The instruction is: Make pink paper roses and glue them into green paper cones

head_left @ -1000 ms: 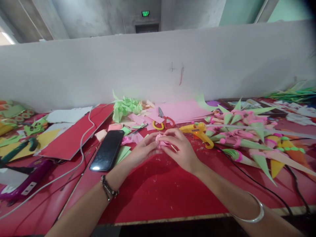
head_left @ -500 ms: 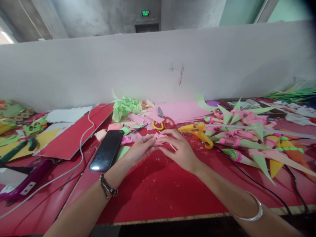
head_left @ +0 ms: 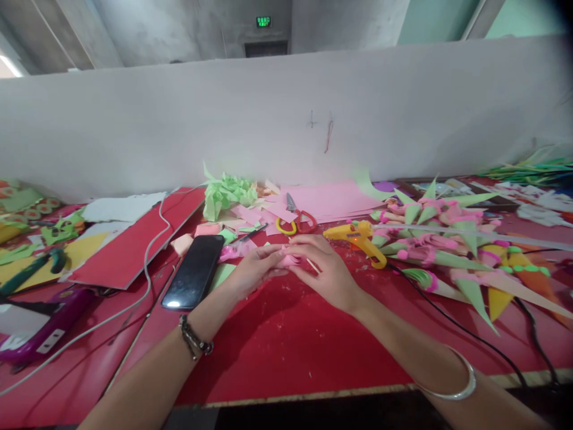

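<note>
Over the red tabletop (head_left: 286,346) my hands meet around a small folded piece of pink paper (head_left: 290,259). My left hand (head_left: 255,269) pinches its left side between thumb and fingers. On the other side my right hand (head_left: 330,269) has its fingers curled round the paper. A thin pale stick (head_left: 313,266) pokes out beneath the right fingers; where its other end goes is hidden. Just beyond the hands lie scissors (head_left: 296,220) with one yellow and one red handle. A yellow glue gun (head_left: 360,239) rests close to my right hand.
A black phone (head_left: 193,272) lies left of my hands. Pink and green paper flowers (head_left: 439,239) are heaped at the right. Crumpled green paper (head_left: 228,194) and pink sheets (head_left: 331,200) sit by the white partition (head_left: 250,125). A white cable (head_left: 147,263) and a purple power strip (head_left: 54,325) are at the left.
The pink paper has turned slightly between my fingers, and its folded edge now shows more. Both hands keep nearly the same place.
</note>
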Tool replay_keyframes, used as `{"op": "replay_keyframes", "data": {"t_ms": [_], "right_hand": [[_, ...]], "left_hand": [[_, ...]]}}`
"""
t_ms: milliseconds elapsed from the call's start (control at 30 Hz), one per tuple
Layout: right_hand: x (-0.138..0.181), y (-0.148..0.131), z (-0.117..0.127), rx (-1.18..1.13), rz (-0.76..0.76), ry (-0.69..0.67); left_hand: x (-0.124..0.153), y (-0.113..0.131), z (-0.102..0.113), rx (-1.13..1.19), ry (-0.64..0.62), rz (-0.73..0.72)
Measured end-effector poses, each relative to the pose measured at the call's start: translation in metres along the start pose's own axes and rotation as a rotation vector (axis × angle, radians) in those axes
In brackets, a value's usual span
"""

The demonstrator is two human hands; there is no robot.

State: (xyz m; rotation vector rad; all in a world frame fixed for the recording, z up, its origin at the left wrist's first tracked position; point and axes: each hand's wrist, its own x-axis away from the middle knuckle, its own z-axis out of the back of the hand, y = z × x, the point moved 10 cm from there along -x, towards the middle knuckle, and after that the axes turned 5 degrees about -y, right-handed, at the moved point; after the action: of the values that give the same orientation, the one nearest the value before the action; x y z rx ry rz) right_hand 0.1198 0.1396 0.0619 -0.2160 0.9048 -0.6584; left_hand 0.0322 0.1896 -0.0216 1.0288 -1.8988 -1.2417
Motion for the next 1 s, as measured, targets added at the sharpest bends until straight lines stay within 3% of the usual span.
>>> {"op": "replay_keyframes", "data": {"t_ms": [467,733,1000], "right_hand": [[0.0,0.009,0.005,-0.122,-0.146,0.057],[0.002,0.008,0.006,-0.09,-0.117,0.076],[0.0,0.004,0.009,-0.108,-0.09,0.09]], "left_hand": [[0.006,0.035,-0.012,-0.411,0.058,-0.287],[0.003,0.029,-0.005,-0.438,0.044,-0.262],[0.012,0.041,-0.017,-0.413,0.02,-0.396]]}}
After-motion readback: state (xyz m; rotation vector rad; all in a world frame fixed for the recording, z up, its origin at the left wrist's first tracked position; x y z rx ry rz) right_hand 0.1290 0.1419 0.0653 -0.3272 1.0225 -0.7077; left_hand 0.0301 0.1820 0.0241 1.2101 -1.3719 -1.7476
